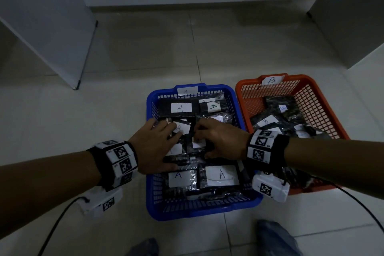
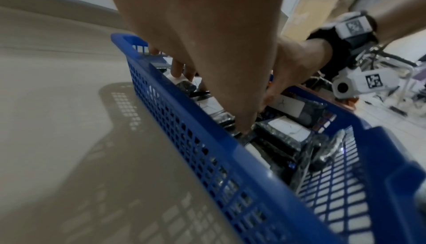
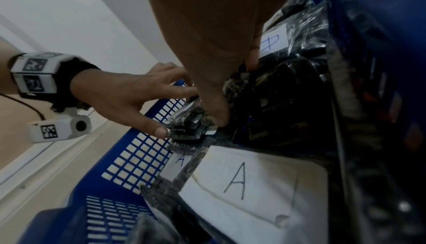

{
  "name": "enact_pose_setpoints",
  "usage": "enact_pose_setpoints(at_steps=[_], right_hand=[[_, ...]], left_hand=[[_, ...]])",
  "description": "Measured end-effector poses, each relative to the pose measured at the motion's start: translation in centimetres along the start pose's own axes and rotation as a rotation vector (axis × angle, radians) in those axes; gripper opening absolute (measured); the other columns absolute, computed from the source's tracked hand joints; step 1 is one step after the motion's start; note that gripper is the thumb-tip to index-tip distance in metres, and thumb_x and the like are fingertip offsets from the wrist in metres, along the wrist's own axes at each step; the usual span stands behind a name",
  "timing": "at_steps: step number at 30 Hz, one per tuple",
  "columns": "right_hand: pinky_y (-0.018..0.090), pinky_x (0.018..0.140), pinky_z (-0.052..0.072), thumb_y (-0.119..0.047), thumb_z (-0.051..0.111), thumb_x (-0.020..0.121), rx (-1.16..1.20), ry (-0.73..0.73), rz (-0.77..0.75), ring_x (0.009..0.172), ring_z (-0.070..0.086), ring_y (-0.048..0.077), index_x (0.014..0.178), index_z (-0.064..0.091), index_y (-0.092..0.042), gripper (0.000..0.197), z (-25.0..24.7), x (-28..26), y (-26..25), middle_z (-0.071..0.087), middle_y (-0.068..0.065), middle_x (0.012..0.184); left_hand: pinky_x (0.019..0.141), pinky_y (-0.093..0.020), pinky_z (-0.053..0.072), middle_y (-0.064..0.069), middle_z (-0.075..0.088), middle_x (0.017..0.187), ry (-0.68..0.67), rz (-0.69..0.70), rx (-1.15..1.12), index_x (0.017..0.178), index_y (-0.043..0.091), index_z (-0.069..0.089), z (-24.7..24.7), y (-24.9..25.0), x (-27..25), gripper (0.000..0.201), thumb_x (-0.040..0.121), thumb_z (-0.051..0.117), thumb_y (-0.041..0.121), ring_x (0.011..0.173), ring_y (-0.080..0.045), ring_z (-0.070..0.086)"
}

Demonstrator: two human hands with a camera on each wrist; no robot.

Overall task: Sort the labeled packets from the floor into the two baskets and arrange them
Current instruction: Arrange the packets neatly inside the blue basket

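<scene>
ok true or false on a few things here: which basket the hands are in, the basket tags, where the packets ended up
1. Both hands, left and right, are in the blue basket. True.
2. The orange basket is tagged A. False: its tag reads B.
3. Packets in the blue basket show A labels. True.
4. The orange basket holds nothing. False: B-labelled packets lie in it.
5. The blue basket sits right of the orange. False: it sits left.

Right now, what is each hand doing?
Left hand: holding a packet in the blue basket.
Right hand: fingers on the same packet; grip unclear.
</scene>
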State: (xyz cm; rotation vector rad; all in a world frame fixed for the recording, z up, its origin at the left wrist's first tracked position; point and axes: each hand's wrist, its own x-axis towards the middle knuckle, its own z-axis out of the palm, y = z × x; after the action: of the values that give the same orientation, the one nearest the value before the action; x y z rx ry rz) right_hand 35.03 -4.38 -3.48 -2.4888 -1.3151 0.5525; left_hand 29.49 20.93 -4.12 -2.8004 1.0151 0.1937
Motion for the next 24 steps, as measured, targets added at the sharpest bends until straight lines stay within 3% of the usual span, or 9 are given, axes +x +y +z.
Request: enact_pose_setpoints(at_steps=[2, 6, 10, 15, 19, 24], right_hand=[[0.04, 0.09, 0.052, -0.032, 0.083, 0.078, -0.026, 0.012, -0.017, 0.115, 0.053, 0.026, 0.125, 0.064, -0.01, 0.055, 0.1, 0.1, 0.0, 0.053, 0.008, 0.13], [0.043, 0.085, 0.053, -0.029, 0.081, 0.079, -0.031, 0.07, -0.042, 0.107, 0.055, 0.027, 0.119, 0.065, -0.011, 0.047, 0.5, 0.1, -0.1, 0.054, 0.007, 0.125], [0.039, 0.079, 0.054, -0.025, 0.084, 0.074, 0.028, 0.08, -0.026, 0.101, 0.051, 0.022, 0.108, 0.066, -0.012, 0.041, 0.5, 0.2, -0.1, 0.046, 0.004, 0.119], [0.026, 0.085, 0.05, -0.025, 0.087, 0.071, 0.188, 0.122, 0.072, 0.102, 0.046, 0.015, 0.103, 0.066, -0.015, 0.039, -0.3, 0.8, -0.6, 0.04, 0.0, 0.116], [0.034, 0.087, 0.05, -0.027, 0.087, 0.073, 0.095, 0.182, 0.1, 0.105, 0.046, 0.017, 0.102, 0.069, -0.016, 0.037, -0.9, 3.1, -0.6, 0.046, 0.002, 0.116], [0.038, 0.088, 0.048, -0.023, 0.085, 0.075, 0.012, 0.151, 0.045, 0.106, 0.051, 0.024, 0.099, 0.07, -0.012, 0.031, -0.9, 4.7, -0.9, 0.054, 0.007, 0.116]], left_hand=[[0.093, -0.048, 0.046, -0.012, 0.057, 0.135, -0.03, -0.018, -0.015, 0.137, 0.014, 0.056, -0.2, 0.1, 0.1, 0.095, 0.078, 0.031, 0.085, 0.115, -0.031, 0.056], [0.107, -0.049, 0.03, -0.009, 0.025, 0.159, -0.12, -0.047, -0.069, 0.152, 0.023, 0.032, -0.7, -0.6, -0.1, 0.093, 0.08, 0.032, 0.082, 0.137, -0.028, 0.034], [0.101, -0.044, 0.033, 0.0, 0.04, 0.143, -0.003, -0.063, -0.158, 0.136, 0.028, 0.044, -1.6, -1.7, -0.6, 0.072, 0.081, 0.044, 0.075, 0.123, -0.021, 0.043], [0.094, -0.039, 0.036, 0.007, 0.053, 0.128, -0.011, -0.114, -0.154, 0.125, 0.025, 0.052, -1.1, -1.7, -1.1, 0.068, 0.076, 0.054, 0.072, 0.114, -0.017, 0.049], [0.092, -0.04, 0.04, 0.005, 0.057, 0.127, -0.002, -0.117, -0.16, 0.121, 0.023, 0.058, -0.6, -1.4, -1.2, 0.061, 0.078, 0.064, 0.066, 0.113, -0.019, 0.052], [0.094, -0.039, 0.039, 0.004, 0.052, 0.134, -0.033, -0.12, -0.178, 0.128, 0.022, 0.053, 0.0, -1.2, -1.3, 0.064, 0.081, 0.059, 0.066, 0.117, -0.02, 0.052]])
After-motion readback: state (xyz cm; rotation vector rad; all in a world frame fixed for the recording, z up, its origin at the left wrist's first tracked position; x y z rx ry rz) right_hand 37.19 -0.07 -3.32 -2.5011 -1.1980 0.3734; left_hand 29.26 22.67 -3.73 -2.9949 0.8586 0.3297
